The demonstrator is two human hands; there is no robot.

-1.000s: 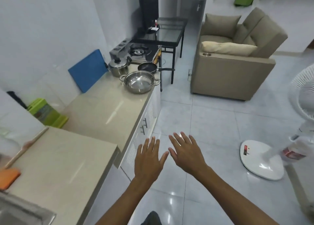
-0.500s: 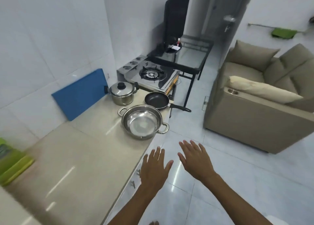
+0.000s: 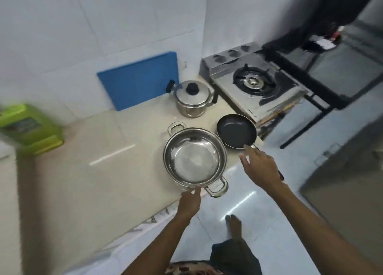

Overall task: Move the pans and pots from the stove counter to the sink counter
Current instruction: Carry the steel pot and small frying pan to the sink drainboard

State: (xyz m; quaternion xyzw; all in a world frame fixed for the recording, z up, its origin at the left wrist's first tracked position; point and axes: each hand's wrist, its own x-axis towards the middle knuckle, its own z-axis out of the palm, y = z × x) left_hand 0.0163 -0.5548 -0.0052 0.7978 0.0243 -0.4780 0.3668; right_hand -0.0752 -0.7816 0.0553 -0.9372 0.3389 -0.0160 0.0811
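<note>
A wide steel pot point(image 3: 194, 156) with two loop handles stands empty near the front edge of the beige counter point(image 3: 99, 171). To its right lies a black frying pan point(image 3: 236, 130), its handle pointing off the counter and mostly hidden under my right hand point(image 3: 260, 163), which hovers open over it. Behind them sits a lidded steel pot point(image 3: 191, 98) with a black knob. My left hand point(image 3: 189, 201) is open at the counter edge, its fingertips at the wide pot's near rim beside the near handle.
A single-burner gas stove point(image 3: 252, 83) sits right of the pots, with a dark glass table point(image 3: 339, 67) beyond it. A blue cutting board point(image 3: 138, 81) leans on the tiled wall. A green container point(image 3: 27, 127) stands at the left. My bare foot point(image 3: 234, 225) is on the floor.
I have walked up to the stove counter; the pots now lie directly below me. Both hands reached forward: left to the wide pot's rim, right over the pan's handle.
</note>
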